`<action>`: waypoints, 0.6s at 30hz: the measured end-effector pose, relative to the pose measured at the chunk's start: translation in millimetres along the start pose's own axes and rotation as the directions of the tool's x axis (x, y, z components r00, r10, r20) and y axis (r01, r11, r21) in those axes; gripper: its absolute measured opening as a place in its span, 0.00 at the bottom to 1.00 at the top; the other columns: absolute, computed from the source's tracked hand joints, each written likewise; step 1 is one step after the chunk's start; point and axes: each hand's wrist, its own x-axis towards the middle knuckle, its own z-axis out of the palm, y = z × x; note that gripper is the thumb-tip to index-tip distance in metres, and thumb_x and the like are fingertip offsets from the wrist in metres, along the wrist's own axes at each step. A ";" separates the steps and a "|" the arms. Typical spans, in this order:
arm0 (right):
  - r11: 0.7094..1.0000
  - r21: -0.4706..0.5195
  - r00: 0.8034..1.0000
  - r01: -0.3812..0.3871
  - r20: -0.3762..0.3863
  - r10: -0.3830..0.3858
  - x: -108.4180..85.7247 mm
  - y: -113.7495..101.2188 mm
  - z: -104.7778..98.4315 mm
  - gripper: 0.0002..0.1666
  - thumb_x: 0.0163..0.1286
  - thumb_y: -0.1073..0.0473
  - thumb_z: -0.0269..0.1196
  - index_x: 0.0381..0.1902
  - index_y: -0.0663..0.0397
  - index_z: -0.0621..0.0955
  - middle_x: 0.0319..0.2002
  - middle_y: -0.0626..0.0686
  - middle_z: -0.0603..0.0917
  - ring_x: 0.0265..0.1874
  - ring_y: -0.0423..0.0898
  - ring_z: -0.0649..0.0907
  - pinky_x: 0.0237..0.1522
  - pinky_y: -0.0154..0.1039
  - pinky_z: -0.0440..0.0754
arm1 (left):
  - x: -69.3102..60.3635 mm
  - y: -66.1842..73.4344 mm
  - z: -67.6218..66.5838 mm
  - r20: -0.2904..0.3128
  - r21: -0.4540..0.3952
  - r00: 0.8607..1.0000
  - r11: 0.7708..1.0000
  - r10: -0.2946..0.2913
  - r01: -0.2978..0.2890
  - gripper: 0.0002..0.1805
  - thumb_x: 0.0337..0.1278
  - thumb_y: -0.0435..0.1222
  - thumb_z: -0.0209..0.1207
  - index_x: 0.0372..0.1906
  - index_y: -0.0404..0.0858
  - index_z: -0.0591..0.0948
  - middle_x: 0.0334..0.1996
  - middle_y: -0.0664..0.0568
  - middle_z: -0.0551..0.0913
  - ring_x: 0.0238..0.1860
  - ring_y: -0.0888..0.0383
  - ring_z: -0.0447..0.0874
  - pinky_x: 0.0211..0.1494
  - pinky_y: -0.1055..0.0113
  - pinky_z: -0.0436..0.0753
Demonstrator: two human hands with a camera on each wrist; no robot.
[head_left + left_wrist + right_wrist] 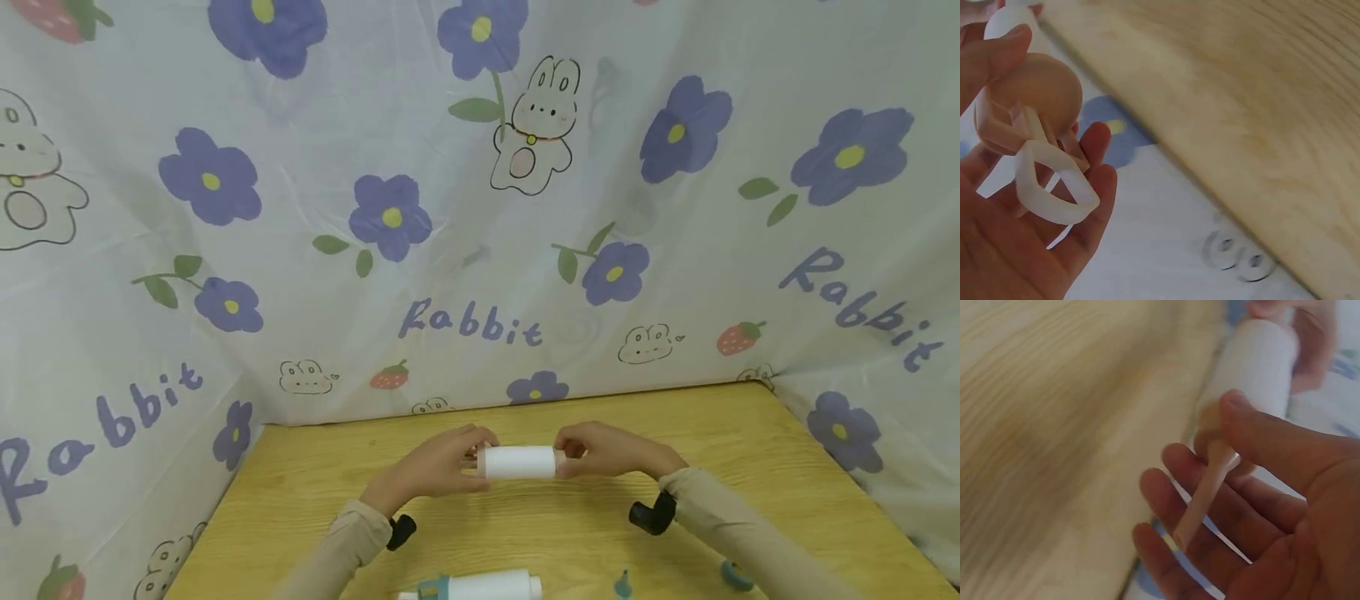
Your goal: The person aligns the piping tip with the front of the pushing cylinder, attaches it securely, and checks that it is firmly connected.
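Observation:
Above the wooden table a white-barrelled icing syringe (522, 462) is held level between both hands. My left hand (431, 468) grips its peach-coloured end cap (1054, 84), thumb on one side and fingers beneath. A white looped plunger handle (1060, 209) sticks out of that cap, near the palm. At the other end, my right hand (618, 450) grips the peach collar, its thumb pressing on top. From the collar a long peach nozzle (1200, 503) points back between the right thumb and fingers. What fills the barrel cannot be seen.
At the table's near edge lies a second syringe (487, 586), white with teal ends. A small teal nozzle (623, 585) stands to its right, and a teal ring-like piece (737, 576) lies by the right sleeve. A rabbit-print curtain (480, 333) borders the table (330, 458).

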 end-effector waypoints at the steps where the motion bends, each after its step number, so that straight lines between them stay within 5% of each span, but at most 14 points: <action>1: 0.999 -0.033 1.000 -0.013 0.009 0.014 6.0 5.7 3.9 0.14 0.70 0.51 0.65 0.47 0.52 0.81 0.41 0.48 0.86 0.38 0.39 0.83 0.43 0.36 0.81 | 4.1 -5.5 3.1 0.008 0.042 1.000 0.999 -0.010 0.010 0.25 0.56 0.41 0.71 0.58 0.48 0.77 0.50 0.54 0.80 0.51 0.56 0.82 0.54 0.62 0.84; 5: 0.990 -0.117 0.997 -0.074 0.019 0.077 23.0 21.4 18.9 0.09 0.69 0.54 0.67 0.44 0.49 0.81 0.38 0.45 0.84 0.33 0.35 0.77 0.38 0.35 0.77 | 15.4 -24.3 18.5 0.032 0.147 0.998 0.988 -0.046 0.041 0.25 0.55 0.43 0.71 0.57 0.48 0.77 0.48 0.54 0.80 0.47 0.58 0.82 0.50 0.61 0.83; 12: 0.978 -0.194 0.997 -0.071 0.011 0.074 33.7 29.4 29.4 0.07 0.69 0.56 0.66 0.41 0.51 0.81 0.33 0.46 0.77 0.29 0.38 0.68 0.33 0.34 0.67 | 14.9 -40.0 32.4 0.084 0.126 0.991 0.987 -0.108 0.097 0.33 0.54 0.45 0.72 0.64 0.47 0.73 0.52 0.53 0.78 0.50 0.57 0.83 0.51 0.61 0.83; 18: 0.959 -0.241 0.989 -0.150 -0.021 0.149 13.9 33.5 31.3 0.14 0.70 0.50 0.65 0.46 0.53 0.80 0.38 0.51 0.77 0.35 0.42 0.71 0.36 0.38 0.70 | 18.5 -39.9 51.8 0.100 0.082 0.989 0.992 -0.107 0.099 0.45 0.56 0.48 0.70 0.75 0.45 0.61 0.64 0.41 0.71 0.60 0.43 0.78 0.58 0.49 0.81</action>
